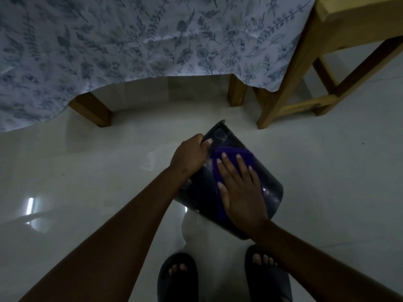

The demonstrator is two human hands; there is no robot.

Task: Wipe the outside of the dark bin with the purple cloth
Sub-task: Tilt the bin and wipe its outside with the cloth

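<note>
I hold the dark bin (268, 182) tilted above the tiled floor (109, 182), just in front of my sandals, with my left hand (189, 155) closed on its rim, while my right hand (239, 192) lies open and flat, pressing the purple cloth (246, 158) on its side. If I push too hard, I think the smooth wall can turn or slip from my one-hand grip, or the cloth can slide out under my palm. The light is weak, so I cannot see the dirt, and the far and under sides stay hidden.

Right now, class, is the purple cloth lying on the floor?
No, the right hand presses the purple cloth flat against the dark bin.
</note>
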